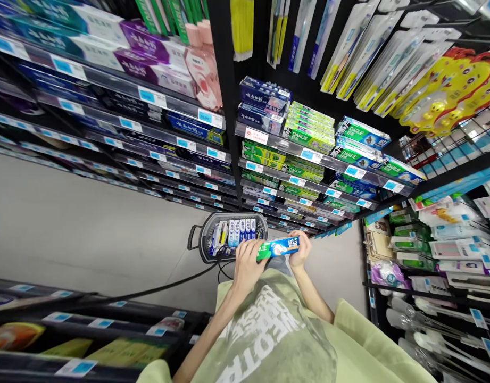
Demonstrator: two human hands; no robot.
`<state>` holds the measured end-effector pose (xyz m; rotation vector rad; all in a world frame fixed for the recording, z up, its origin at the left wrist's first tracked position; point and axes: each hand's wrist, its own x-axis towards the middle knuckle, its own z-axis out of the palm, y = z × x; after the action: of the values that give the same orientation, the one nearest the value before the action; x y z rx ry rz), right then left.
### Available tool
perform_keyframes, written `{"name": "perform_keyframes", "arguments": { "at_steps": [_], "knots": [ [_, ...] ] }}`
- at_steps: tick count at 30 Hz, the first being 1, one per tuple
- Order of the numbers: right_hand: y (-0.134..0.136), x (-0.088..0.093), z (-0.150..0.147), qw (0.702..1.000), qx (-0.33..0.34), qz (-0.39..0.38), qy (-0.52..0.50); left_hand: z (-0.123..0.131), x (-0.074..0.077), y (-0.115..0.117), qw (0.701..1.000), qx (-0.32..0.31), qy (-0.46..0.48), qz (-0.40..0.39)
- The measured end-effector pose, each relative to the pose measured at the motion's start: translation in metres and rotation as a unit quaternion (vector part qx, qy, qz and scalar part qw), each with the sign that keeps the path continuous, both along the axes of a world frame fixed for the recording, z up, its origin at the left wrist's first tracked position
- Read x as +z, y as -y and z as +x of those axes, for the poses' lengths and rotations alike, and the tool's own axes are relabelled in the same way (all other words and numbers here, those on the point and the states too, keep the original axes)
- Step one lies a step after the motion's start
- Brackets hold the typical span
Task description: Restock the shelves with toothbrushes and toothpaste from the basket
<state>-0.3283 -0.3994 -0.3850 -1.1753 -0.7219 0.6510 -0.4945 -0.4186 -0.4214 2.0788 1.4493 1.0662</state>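
A green and blue Darlie toothpaste box (280, 248) lies crosswise between my two hands, in front of my chest. My left hand (248, 260) grips its left end, the fingers covering part of the lettering. Around the right end closes my right hand (300, 249). Just beyond the box, on the floor, stands a grey shopping basket (207, 239) with its handle to the left. Several blue and white toothpaste boxes (242, 230) stand in it, beside packaged toothbrushes (218, 237).
Ahead, shelves hold Darlie boxes (350, 151) and other toothpaste boxes (264, 98), below hanging toothbrush packs (388, 69). Another toothpaste shelf (109, 77) runs along the left. A rack of small packaged goods (432, 244) stands at right. A low shelf (97, 324) is at lower left.
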Motion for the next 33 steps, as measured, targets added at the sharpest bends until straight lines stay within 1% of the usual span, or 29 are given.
{"name": "perform_keyframes", "arguments": {
  "at_steps": [4, 9, 12, 14, 16, 19, 22, 24, 26, 28, 30, 31, 33],
  "knots": [
    [0.001, -0.002, 0.0, 1.0, 0.005, -0.007, 0.012, 0.001, 0.001, 0.001, 1.0, -0.002, 0.002, -0.026],
    [0.002, -0.005, 0.0, 0.999, 0.026, -0.01, 0.039, 0.003, -0.001, 0.003, 0.999, -0.024, 0.007, -0.042],
    [0.005, -0.005, 0.0, 0.997, 0.042, -0.006, 0.058, 0.004, -0.002, 0.005, 0.999, -0.017, 0.014, -0.049],
    [0.008, -0.001, 0.002, 0.995, 0.073, -0.014, 0.074, 0.004, -0.003, 0.006, 0.998, 0.003, 0.024, -0.058],
    [0.01, 0.004, 0.004, 0.987, 0.132, -0.024, 0.094, 0.003, -0.004, 0.007, 0.996, 0.024, 0.05, -0.075],
    [0.011, 0.011, 0.002, 0.967, 0.223, -0.02, 0.119, 0.001, -0.009, 0.007, 0.986, 0.041, 0.117, -0.114],
    [0.007, 0.01, -0.003, 0.962, 0.25, -0.025, 0.108, 0.002, -0.017, 0.007, 0.962, 0.052, 0.201, -0.178],
    [0.003, 0.005, -0.004, 0.961, 0.248, -0.058, 0.11, 0.002, -0.022, 0.008, 0.931, 0.039, 0.265, -0.247],
    [0.0, -0.002, -0.001, 0.949, 0.255, -0.104, 0.153, 0.002, -0.024, 0.008, 0.896, 0.011, 0.328, -0.299],
    [-0.001, -0.007, 0.005, 0.924, 0.281, -0.156, 0.208, 0.0, -0.022, 0.007, 0.874, -0.021, 0.378, -0.305],
    [0.001, -0.012, 0.011, 0.898, 0.309, -0.208, 0.234, -0.004, -0.018, 0.006, 0.861, -0.05, 0.413, -0.293],
    [0.002, -0.014, 0.014, 0.891, 0.315, -0.23, 0.232, -0.006, -0.016, 0.006, 0.855, -0.064, 0.421, -0.296],
    [0.004, -0.018, 0.017, 0.895, 0.305, -0.25, 0.208, -0.009, -0.015, 0.007, 0.842, -0.079, 0.43, -0.315]
  ]
}}
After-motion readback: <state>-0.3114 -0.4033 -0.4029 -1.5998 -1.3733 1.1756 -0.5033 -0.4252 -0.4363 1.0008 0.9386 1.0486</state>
